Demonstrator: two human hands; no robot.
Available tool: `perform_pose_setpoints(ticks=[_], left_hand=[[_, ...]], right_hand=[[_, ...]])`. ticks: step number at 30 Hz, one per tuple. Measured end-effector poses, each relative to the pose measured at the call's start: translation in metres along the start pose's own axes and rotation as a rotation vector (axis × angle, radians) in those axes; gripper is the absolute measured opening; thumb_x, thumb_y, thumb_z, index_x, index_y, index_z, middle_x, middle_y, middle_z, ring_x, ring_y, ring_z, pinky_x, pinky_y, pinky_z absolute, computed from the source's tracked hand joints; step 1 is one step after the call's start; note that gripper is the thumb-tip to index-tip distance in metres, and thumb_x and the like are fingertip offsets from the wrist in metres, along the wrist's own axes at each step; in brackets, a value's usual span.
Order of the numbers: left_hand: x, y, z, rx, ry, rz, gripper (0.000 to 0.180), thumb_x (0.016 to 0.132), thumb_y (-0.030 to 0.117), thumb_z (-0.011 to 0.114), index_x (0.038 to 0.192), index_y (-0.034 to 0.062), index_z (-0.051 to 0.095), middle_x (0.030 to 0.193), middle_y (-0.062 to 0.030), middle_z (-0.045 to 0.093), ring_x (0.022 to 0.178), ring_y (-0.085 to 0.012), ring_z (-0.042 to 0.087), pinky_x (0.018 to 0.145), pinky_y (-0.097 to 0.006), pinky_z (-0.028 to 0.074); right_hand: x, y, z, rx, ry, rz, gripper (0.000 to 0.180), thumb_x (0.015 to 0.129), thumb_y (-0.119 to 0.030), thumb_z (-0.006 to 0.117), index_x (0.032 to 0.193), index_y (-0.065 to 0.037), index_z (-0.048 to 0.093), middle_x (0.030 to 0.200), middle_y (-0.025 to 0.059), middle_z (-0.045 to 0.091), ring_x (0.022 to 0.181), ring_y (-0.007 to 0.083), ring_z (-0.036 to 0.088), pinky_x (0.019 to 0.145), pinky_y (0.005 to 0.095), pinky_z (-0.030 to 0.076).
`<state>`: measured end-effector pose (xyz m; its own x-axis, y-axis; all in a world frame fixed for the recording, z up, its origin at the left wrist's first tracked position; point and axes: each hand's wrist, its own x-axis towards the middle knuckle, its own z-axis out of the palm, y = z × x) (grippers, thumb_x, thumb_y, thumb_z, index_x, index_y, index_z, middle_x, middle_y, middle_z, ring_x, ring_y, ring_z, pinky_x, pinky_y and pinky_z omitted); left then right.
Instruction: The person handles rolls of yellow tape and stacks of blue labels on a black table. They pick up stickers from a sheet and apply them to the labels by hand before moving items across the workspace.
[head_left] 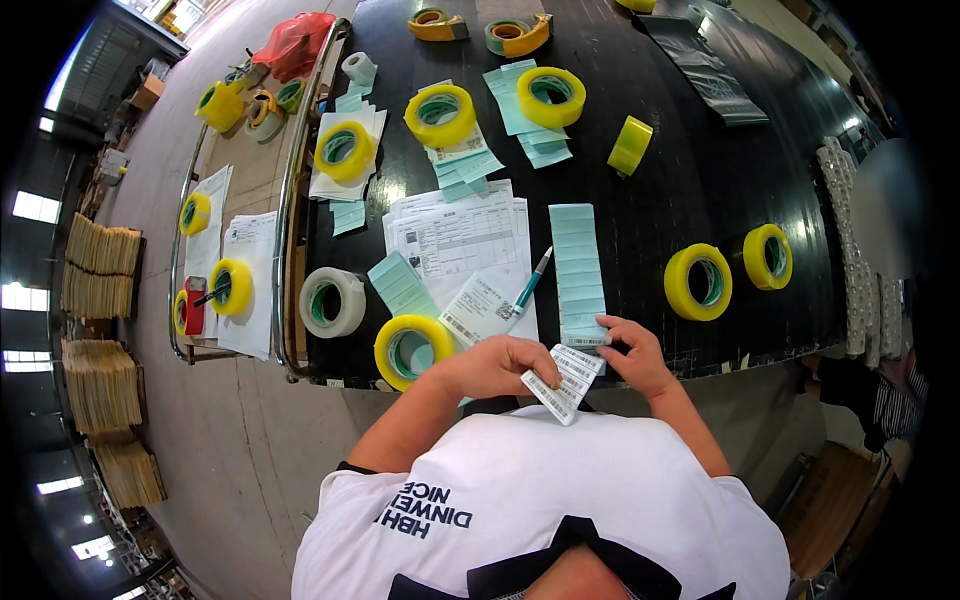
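Note:
My left hand (505, 362) is closed on a small sheet of barcode labels (566, 388), holding it over the table's near edge. Just to its right, my right hand (640, 358) pinches the near end of a long light-blue label strip (575, 255), where a white barcode label shows. The rest of that strip lies flat, stretching away from me. A teal and white pen (533, 282) rests between the strip and a pile of printed sheets (455, 235). On that pile lies a white label with a square code (480, 308). Beside my left wrist is a yellow tape roll (384, 350).
A clear tape roll (352, 302) stands at the black table's (640, 230) near left. Two more yellow rolls (674, 283) are at right. Further back, tape rolls weigh down label strips (475, 170). A metal-railed cart (285, 210) adjoins the left side; bubble wrap (850, 250) hangs at right.

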<state>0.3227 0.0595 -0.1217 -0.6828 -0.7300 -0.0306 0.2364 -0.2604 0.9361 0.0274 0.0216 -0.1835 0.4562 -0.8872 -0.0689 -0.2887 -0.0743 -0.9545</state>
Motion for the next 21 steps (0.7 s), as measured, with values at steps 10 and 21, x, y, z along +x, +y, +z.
perform_pose_setpoints(ticks=[10,21], left_hand=[[0.091,-0.008,-0.018,-0.390,0.767,-0.119,0.014,0.095,0.008,0.061,0.108,0.0061,0.063,0.104,-0.0037,0.065,0.094,-0.0154,0.063,0.085,-0.034,0.056],[0.086,-0.004,-0.027,-0.680,0.604,0.224,0.013,0.101,0.011,0.049,0.111,0.0100,0.057,0.111,-0.0053,0.066,0.100,-0.0177,0.065,0.088,-0.040,0.056]], right_hand=[[-0.019,-0.004,-0.004,0.135,-0.019,0.198,0.065,0.070,-0.014,0.078,0.131,-0.002,0.056,0.128,0.0076,0.059,0.092,0.0129,0.054,0.081,0.0271,0.047],[-0.007,-0.025,0.014,-0.419,-0.066,0.138,0.035,0.077,-0.038,0.078,0.090,-0.006,0.072,0.103,0.0055,0.066,0.096,0.0278,0.056,0.086,0.0375,0.046]])
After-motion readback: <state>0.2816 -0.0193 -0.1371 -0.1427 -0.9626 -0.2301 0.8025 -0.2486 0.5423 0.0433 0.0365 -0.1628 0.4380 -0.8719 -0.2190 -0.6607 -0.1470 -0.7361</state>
